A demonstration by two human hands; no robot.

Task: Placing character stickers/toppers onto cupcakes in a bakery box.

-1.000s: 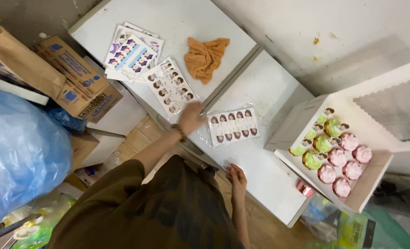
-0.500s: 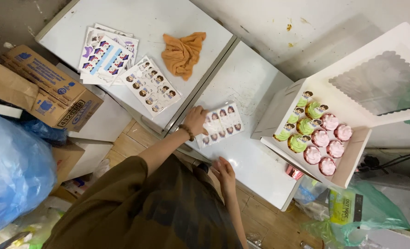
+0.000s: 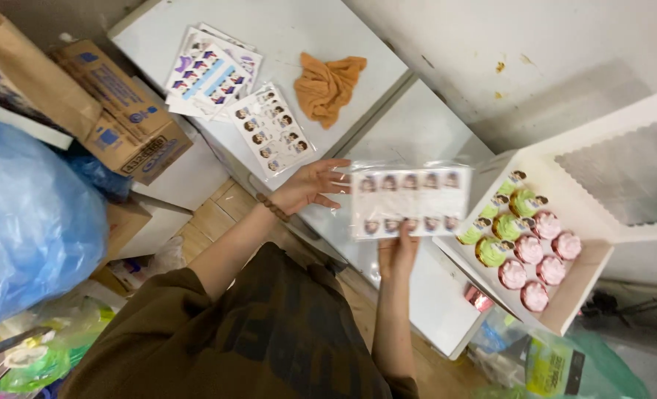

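Clear packet [image 3: 410,201] of small round picture stickers, flat and see-through, in the middle. More sticker sheets [image 3: 211,70] at eleven o'clock, white, blue and purple. One sheet [image 3: 271,131] just beside them. Brown cardboard boxes [image 3: 117,111] with blue labels at ten o'clock. White cake box [image 3: 574,299], lid up, at three o'clock. Green packet [image 3: 554,366] at five o'clock.

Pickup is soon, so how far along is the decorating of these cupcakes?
Done: the green cupcakes in the white box seem to carry small picture toppers. In hand: the right hand holds a clear topper sheet, with the left hand open at its edge. Left: the pink cupcakes look bare, and more sheets lie unused on the white surface.
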